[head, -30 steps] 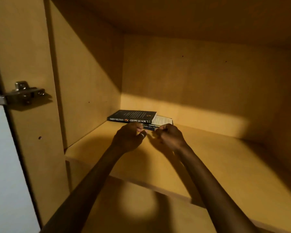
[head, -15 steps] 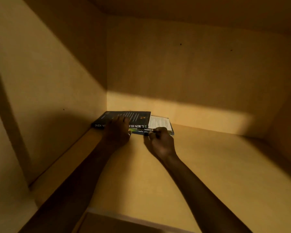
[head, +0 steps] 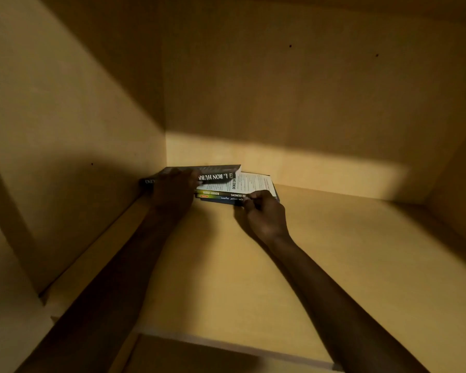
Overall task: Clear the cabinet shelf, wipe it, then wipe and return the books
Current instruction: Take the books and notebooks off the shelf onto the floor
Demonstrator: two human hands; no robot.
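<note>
Head view: we see the stack of books (head: 226,188) at centre frame, in the shelf's (head: 334,251) back left corner. Our left hand (head: 174,193) curls over the top dark book (head: 215,175); our right hand (head: 264,215) pinches the lower spines.

Dim, perhaps wooden cabinet walls (head: 307,90), slanting light

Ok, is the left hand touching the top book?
Touching. The head view shows the left hand lying over the spine of the top book, fingers on its cover.
</note>
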